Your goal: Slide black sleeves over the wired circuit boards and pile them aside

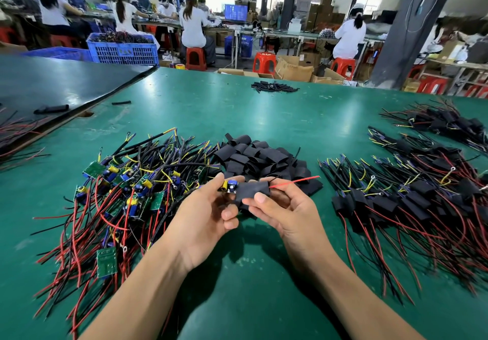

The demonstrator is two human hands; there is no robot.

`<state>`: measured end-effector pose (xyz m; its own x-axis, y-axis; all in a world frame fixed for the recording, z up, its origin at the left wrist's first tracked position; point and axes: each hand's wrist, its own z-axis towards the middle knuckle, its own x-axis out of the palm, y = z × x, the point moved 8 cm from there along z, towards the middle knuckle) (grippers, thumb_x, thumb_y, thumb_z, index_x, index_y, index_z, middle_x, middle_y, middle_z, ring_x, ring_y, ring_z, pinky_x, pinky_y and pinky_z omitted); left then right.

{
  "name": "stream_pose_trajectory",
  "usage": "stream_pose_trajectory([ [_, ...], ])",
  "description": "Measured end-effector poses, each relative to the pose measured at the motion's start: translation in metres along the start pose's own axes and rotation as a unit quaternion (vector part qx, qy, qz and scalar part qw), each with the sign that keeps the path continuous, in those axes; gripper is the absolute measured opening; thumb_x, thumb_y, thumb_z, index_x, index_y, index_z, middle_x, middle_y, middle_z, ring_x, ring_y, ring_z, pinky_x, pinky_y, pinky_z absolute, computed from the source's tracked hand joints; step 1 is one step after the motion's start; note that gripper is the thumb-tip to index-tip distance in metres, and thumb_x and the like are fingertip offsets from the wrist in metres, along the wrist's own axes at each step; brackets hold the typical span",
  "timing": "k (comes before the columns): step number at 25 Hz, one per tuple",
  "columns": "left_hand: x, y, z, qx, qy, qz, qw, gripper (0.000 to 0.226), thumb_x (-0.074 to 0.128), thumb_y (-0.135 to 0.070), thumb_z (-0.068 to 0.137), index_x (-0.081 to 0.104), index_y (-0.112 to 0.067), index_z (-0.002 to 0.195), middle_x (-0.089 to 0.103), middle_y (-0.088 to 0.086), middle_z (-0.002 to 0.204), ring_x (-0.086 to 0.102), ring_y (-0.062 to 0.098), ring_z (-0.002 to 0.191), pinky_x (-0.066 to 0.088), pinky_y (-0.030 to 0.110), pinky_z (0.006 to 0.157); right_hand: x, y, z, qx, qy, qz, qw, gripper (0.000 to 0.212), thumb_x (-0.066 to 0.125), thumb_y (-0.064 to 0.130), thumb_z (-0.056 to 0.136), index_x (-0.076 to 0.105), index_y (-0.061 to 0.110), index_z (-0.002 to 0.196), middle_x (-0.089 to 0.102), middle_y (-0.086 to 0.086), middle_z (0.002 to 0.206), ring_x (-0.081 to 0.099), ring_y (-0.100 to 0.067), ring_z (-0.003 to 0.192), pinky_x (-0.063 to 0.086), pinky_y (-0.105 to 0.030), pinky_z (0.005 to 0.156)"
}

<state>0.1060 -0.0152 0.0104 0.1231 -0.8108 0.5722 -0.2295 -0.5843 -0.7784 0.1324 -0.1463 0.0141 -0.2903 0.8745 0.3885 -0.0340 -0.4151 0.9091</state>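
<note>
A heap of loose black sleeves (253, 155) is seen in the middle of the green table (237, 273), and every place is given from it. Just in front of the heap, above the table, a wired circuit board (229, 186) is held between the two hands. Its left end, where a yellow and a blue component are exposed, is gripped by the curled fingers and thumb of the left hand (208, 213); the rest of it is covered by a black sleeve (252, 190); this sleeve is pinched between the thumb and fingers of the right hand (282, 207), the thumb being laid on the sleeve's near edge. The board is thus found between the two grips, partly inside the sleeve; a red wire (295, 181) is seen coming out of the sleeve's right end, above the right hand's fingers and over the heap's near right corner.

To the left of the heap, touching it, a pile of bare boards (126, 189) with red and black wires is spread; to the right of the heap, a little apart, a pile of sleeved boards (396, 200) is laid. Well behind the heap, a smaller heap of sleeves (274, 86) is seen near the table's far edge; far behind the heap and to its left, a blue crate (122, 49) is placed beyond the table.
</note>
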Motion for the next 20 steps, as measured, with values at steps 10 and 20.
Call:
stream_pose_trajectory([
  [10, 0.004, 0.0053, -0.0011, -0.028, 0.035, -0.038, 0.998, 0.026, 0.051, -0.034, 0.098, 0.058, -0.008, 0.097, 0.046, 0.002, 0.07, 0.029, 0.012, 0.048, 0.028, 0.022, 0.044, 0.004, 0.002, -0.0006, 0.022, 0.028, 0.05, 0.998, 0.021, 0.082, 0.01, 0.076, 0.074, 0.028, 0.082, 0.076, -0.015, 0.105, 0.074, -0.029, 0.099, 0.058, -0.028, 0.081],
  [20, 0.0017, 0.0035, -0.0017, 0.012, 0.015, 0.053, 0.998, 0.034, 0.049, -0.038, 0.1, 0.063, -0.011, 0.085, 0.049, 0.001, 0.068, 0.033, 0.012, 0.047, 0.03, 0.022, 0.044, 0.005, 0.0018, -0.0016, 0.031, 0.037, 0.067, 0.997, 0.019, 0.083, 0.016, 0.072, 0.076, 0.024, 0.087, 0.076, -0.016, 0.102, 0.074, -0.027, 0.098, 0.057, -0.027, 0.082],
])
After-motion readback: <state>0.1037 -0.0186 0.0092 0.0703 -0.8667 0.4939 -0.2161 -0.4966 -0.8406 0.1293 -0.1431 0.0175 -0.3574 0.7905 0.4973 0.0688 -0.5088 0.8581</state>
